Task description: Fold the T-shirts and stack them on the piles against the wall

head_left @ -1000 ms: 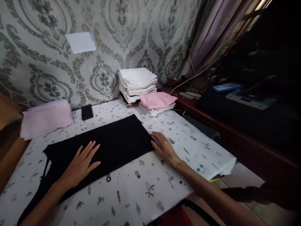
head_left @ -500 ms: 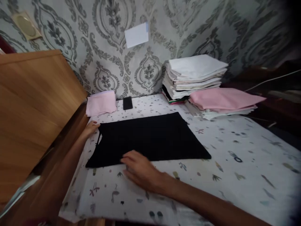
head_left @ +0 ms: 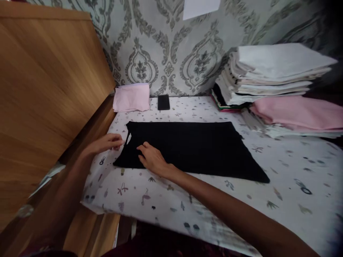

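Observation:
A black folded garment [head_left: 193, 146] lies flat on the table, its narrow strap-like opening at the left end. My left hand [head_left: 109, 142] is beside that left end, its fingers pressed together near the strap; whether they pinch any cloth is too small to tell. On the garment's left part rests my right hand [head_left: 152, 157], fingers apart and bent, with nothing held.
The table's cover [head_left: 171, 214] is white with small prints. Folded pink cloth [head_left: 131, 98] and a black phone-like object [head_left: 163, 102] lie near the patterned wall. Stacked white cloths [head_left: 278, 64] and pink cloth [head_left: 300, 110] stand at right. A wooden panel [head_left: 48, 78] rises at left.
The view has shifted, bringing the table edge in. My left hand has moved from the garment's far left corner down beside its opening. My right hand has moved from the near edge further onto the cloth.

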A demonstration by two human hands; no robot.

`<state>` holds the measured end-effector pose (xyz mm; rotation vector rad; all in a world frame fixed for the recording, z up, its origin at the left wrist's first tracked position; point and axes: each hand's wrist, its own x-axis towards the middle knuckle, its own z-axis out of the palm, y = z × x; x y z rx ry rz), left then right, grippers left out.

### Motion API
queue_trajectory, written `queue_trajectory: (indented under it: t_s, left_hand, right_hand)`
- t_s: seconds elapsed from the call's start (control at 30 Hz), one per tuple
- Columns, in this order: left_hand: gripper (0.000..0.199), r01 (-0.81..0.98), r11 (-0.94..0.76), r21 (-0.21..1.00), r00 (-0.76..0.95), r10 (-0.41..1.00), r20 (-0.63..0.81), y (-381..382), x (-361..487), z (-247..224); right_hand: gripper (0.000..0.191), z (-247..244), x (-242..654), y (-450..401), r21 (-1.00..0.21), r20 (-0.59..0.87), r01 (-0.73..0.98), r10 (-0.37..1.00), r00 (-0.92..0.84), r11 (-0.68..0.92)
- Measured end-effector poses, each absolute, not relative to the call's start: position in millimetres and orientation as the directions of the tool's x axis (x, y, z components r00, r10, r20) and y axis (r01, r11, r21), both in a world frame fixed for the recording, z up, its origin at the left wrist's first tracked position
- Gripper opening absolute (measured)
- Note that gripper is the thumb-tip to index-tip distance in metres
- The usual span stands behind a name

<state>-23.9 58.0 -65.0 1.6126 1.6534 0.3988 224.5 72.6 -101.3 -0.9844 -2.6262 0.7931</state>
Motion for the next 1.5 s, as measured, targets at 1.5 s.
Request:
queue_trajectory:
  t_s: [1.5]
  left_hand:
    - [0.029,0.336,0.192,0.922,0.067,0.972,-0.227,237.2,158.0,-28.6]
  right_hand:
    - [0.02,-92.6,370.3,45.1,-0.895,-0.255,-0.267,0.901,-0.352,-0.357]
